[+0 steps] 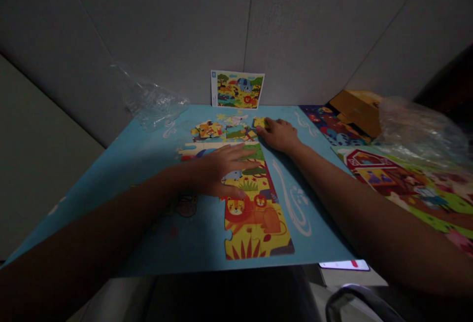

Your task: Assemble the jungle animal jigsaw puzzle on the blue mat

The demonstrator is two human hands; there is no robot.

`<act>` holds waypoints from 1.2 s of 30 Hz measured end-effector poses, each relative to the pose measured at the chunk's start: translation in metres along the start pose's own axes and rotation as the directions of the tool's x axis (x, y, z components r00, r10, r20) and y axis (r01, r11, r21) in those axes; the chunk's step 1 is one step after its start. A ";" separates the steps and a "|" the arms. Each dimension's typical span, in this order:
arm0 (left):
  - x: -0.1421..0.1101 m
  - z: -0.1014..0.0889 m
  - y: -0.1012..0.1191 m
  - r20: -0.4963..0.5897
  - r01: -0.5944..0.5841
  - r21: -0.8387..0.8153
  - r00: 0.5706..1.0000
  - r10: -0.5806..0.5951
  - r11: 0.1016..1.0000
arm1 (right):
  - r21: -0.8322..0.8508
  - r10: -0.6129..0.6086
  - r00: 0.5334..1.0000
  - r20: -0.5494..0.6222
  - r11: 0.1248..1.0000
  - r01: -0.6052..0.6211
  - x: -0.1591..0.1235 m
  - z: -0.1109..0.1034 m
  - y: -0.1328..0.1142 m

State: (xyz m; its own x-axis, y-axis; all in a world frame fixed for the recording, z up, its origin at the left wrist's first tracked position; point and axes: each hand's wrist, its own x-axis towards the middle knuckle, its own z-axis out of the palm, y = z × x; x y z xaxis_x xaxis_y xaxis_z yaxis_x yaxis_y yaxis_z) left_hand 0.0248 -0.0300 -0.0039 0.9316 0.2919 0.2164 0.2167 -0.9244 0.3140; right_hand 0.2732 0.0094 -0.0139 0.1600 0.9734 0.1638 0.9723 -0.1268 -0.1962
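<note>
A partly joined jigsaw puzzle (254, 213) lies on the blue tabletop, with a lion and cub on its near end. My left hand (214, 166) rests over the puzzle's upper part, fingers spread, covering some of the picture. Farther back, my right hand (281, 135) has its thumb and fingers on a yellow puzzle piece (260, 122). Just left of that hand are several loose pieces, including a green one (236, 132) and an orange animal one (210, 129). Upright against the wall leans a picture card (239, 90) of an animal scene.
Crumpled clear plastic (155, 102) sits at the table's back left. To the right are an open cardboard box (356, 110), another plastic bag (417, 125) and a farm picture (424, 184). A phone (345, 265) lies below the table's front right edge.
</note>
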 end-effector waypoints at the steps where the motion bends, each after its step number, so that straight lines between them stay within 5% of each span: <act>1: -0.001 0.001 0.000 0.066 0.017 0.018 0.998 -0.018 1.000 | -0.010 -0.019 1.000 0.023 1.000 0.019 -0.001 0.001 -0.002; 5: -0.002 0.003 0.001 0.153 0.056 0.046 0.986 -0.062 0.997 | 0.005 -0.063 0.998 -0.001 0.998 0.063 -0.003 -0.002 -0.009; 11: -0.004 0.005 -0.004 0.056 0.056 -0.028 0.997 -0.055 0.998 | 0.050 -0.070 0.997 -0.043 0.996 0.073 0.001 -0.004 -0.009; 18: 0.000 0.011 -0.013 -0.232 -0.029 -0.070 0.973 0.012 0.997 | 0.130 -0.011 0.995 -0.103 0.991 0.024 0.003 -0.004 -0.006; 23: 0.002 0.002 -0.015 -0.447 0.168 0.079 0.887 -0.115 0.983 | 0.327 -0.062 0.975 -0.213 0.936 0.131 -0.001 -0.011 -0.004; 25: 0.000 -0.002 -0.017 -0.549 0.325 0.103 0.807 -0.219 0.940 | 0.388 -0.196 0.936 -0.293 0.870 0.304 -0.006 -0.016 -0.006; 28: -0.001 -0.004 -0.019 -0.628 0.487 0.051 0.695 -0.351 0.872 | 0.383 -0.467 0.807 -0.362 0.715 0.585 -0.015 -0.024 -0.013; 32: -0.001 -0.003 -0.022 -0.615 0.541 0.044 0.677 -0.404 0.840 | 0.347 -0.665 0.641 -0.383 0.540 0.767 -0.025 -0.029 -0.022; 36: -0.001 -0.003 -0.021 -0.642 0.560 0.110 0.671 -0.372 0.821 | 0.286 -0.686 0.611 -0.396 0.540 0.792 -0.027 -0.032 -0.024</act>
State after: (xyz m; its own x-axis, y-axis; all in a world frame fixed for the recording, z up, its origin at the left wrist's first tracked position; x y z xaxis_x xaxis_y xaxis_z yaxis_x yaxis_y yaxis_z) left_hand 0.0185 -0.0101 -0.0076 0.3569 0.6969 0.6221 0.7321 -0.6223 0.2771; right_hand 0.2511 -0.0195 0.0171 -0.5014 0.6059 0.6177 0.6032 0.7566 -0.2525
